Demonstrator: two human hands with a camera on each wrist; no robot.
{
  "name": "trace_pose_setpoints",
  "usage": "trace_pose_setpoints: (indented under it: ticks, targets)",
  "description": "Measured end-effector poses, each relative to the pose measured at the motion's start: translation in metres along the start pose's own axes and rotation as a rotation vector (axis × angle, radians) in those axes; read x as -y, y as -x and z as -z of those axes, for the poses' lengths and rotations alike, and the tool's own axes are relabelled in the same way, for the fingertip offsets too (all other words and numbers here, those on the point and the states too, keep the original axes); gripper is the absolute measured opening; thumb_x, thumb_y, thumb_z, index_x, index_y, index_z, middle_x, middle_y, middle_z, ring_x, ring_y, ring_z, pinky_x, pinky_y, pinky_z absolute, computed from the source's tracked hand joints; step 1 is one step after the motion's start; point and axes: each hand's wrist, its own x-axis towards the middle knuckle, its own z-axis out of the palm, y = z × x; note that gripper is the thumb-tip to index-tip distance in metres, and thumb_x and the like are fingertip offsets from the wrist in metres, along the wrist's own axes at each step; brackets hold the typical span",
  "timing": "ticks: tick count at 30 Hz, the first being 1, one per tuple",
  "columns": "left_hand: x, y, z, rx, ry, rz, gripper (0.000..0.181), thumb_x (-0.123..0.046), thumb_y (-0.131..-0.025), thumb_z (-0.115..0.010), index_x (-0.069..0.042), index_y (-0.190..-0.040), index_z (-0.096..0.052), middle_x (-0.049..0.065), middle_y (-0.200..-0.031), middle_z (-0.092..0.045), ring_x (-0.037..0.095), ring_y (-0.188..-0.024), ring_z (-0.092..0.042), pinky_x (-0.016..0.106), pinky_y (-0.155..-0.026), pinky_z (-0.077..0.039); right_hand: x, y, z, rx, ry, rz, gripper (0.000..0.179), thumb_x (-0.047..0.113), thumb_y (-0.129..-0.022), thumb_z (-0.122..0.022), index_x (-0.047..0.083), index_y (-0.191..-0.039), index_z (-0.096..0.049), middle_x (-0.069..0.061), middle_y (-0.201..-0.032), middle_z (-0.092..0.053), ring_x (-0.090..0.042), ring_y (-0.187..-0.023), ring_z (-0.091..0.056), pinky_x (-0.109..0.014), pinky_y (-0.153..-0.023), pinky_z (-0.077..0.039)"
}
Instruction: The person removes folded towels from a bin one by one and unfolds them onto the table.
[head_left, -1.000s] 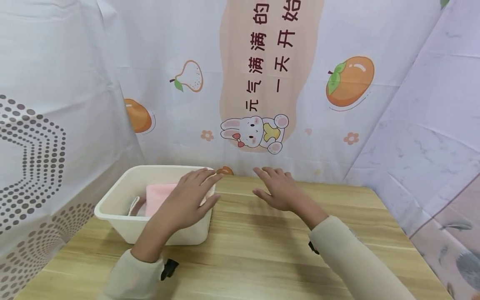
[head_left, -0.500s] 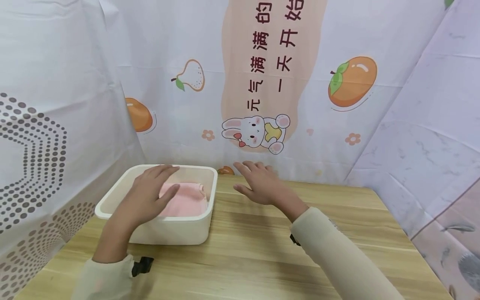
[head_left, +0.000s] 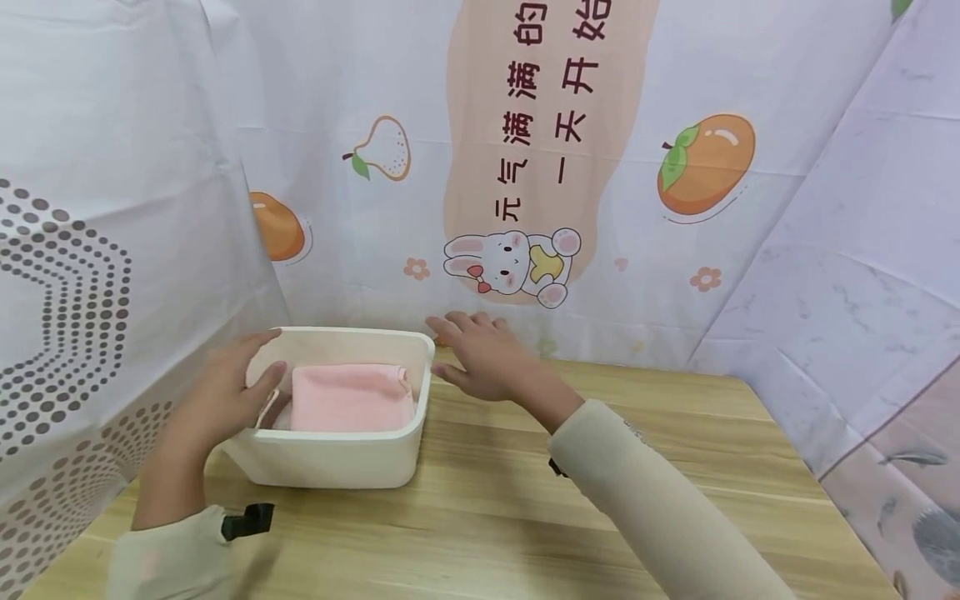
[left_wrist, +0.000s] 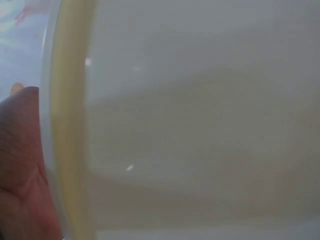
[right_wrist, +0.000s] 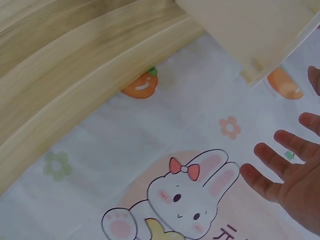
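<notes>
Behind and beside the tabletop hangs a pale printed backdrop [head_left: 337, 67] with fruit, flowers and a rabbit lying on its side in the head view. Below it is the wood-grain table [head_left: 465, 517]. On its left part, close to the backdrop, stands an upright cream bin [head_left: 337, 461]; the left wrist view is almost filled by its smooth wall and yellowish rim band.

Two light sleeves [head_left: 660, 508] lead to the hands. The right hand [head_left: 483, 358] is released, fingers straight, near the bin's right end. From the head, it seems to meet the rim, but the right wrist view shows its fingers spread, with backdrop visible between the fingertips and the bin. The left hand [head_left: 225, 392], slightly blurred, is around the left end with fingers relaxed rather than clenched; the left wrist view shows only part of it beyond the rim, so contact cannot be told.

Only the head view shows the contents: a folded pink cloth [head_left: 352, 398], and left of it, a smaller brownish item [head_left: 277, 410] with a pale edge. A black clip [head_left: 247, 522] sits at the left cuff.
</notes>
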Motion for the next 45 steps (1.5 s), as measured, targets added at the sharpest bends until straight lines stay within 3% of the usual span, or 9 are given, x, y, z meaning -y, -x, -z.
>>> trace_pose_setpoints:
  ticks: [5,13,17,21,24,30,36,42,45]
  targets:
    - [0.011,0.007,0.013,-0.029,0.024,0.035,0.049,-0.012,-0.102,-0.06,0.011,-0.143,-0.048,0.04,-0.13,-0.055,0.059,-0.117,-0.052,0.073,-0.091,-0.041,0.015,-0.012,0.002,0.015,0.03,0.032,0.066,0.052,-0.103,-0.053,0.022,-0.159,-0.035,-0.006,-0.158,-0.042,-0.033,-0.138,-0.044,-0.057,-0.11,-0.04]
    - [0.031,0.024,0.035,0.138,0.051,0.253,0.06,-0.03,-0.109,-0.048,0.007,-0.154,-0.035,0.039,-0.144,-0.043,0.06,-0.117,-0.05,0.07,-0.084,-0.047,0.038,-0.033,-0.001,0.028,0.028,0.074,0.064,0.048,-0.103,-0.056,0.022,-0.158,-0.036,-0.005,-0.154,-0.046,-0.03,-0.135,-0.048,-0.053,-0.108,-0.043]
    - [0.041,0.034,0.04,0.207,0.097,0.332,0.065,-0.035,-0.109,-0.047,0.005,-0.157,-0.027,0.039,-0.145,-0.04,0.056,-0.118,-0.05,0.049,-0.078,-0.057,0.049,-0.046,-0.006,0.056,0.027,0.096,0.064,0.047,-0.102,-0.058,0.022,-0.157,-0.037,-0.004,-0.153,-0.048,-0.027,-0.133,-0.048,-0.05,-0.108,-0.044]
    - [0.046,0.038,0.042,0.203,0.179,0.358,0.064,-0.035,-0.11,-0.047,0.004,-0.157,-0.03,0.033,-0.138,-0.046,0.032,-0.1,-0.061,0.028,-0.067,-0.053,0.056,-0.058,-0.01,0.081,0.027,0.107,0.066,0.045,-0.102,-0.06,0.023,-0.158,-0.036,-0.003,-0.153,-0.048,-0.025,-0.134,-0.049,-0.048,-0.107,-0.046]
    - [0.048,0.039,0.042,0.176,0.222,0.35,0.06,-0.034,-0.11,-0.048,0.004,-0.155,-0.035,0.025,-0.132,-0.05,0.015,-0.082,-0.057,0.027,-0.063,-0.052,0.06,-0.066,-0.015,0.092,0.025,0.114,0.066,0.044,-0.101,-0.062,0.022,-0.158,-0.036,-0.002,-0.152,-0.049,-0.024,-0.134,-0.05,-0.048,-0.106,-0.047]
    - [0.053,0.039,0.041,0.167,0.291,0.367,0.054,-0.03,-0.11,-0.048,0.008,-0.149,-0.042,0.004,-0.125,-0.057,0.006,-0.087,-0.056,0.027,-0.068,-0.055,0.067,-0.079,-0.024,0.156,0.024,0.101,0.068,0.044,-0.1,-0.063,0.023,-0.159,-0.035,-0.003,-0.149,-0.05,-0.025,-0.132,-0.05,-0.049,-0.107,-0.046]
    - [0.061,0.04,0.04,0.147,0.449,0.413,0.044,-0.023,-0.109,-0.05,0.005,-0.143,-0.049,-0.023,-0.11,-0.061,0.002,-0.091,-0.063,0.026,-0.072,-0.057,0.074,-0.09,-0.032,0.225,0.058,0.093,0.068,0.046,-0.099,-0.064,0.026,-0.157,-0.036,0.0,-0.134,-0.055,-0.02,-0.112,-0.055,-0.04,-0.092,-0.051]
    - [0.069,0.045,0.044,0.15,0.684,0.465,0.019,-0.022,-0.107,-0.057,-0.025,-0.124,-0.064,-0.019,-0.109,-0.068,0.005,-0.091,-0.065,0.024,-0.072,-0.056,0.078,-0.103,-0.041,0.281,0.056,0.061,0.07,0.048,-0.098,-0.065,0.03,-0.158,-0.035,0.004,-0.134,-0.056,-0.015,-0.117,-0.056,-0.034,-0.088,-0.052]
    - [0.072,0.048,0.045,0.153,0.806,0.494,0.019,-0.021,-0.106,-0.058,-0.024,-0.123,-0.067,-0.015,-0.11,-0.07,0.007,-0.091,-0.065,0.024,-0.072,-0.056,0.078,-0.108,-0.045,0.307,0.038,0.058,0.07,0.048,-0.098,-0.065,0.029,-0.158,-0.036,0.005,-0.135,-0.056,-0.014,-0.123,-0.054,-0.035,-0.094,-0.05]
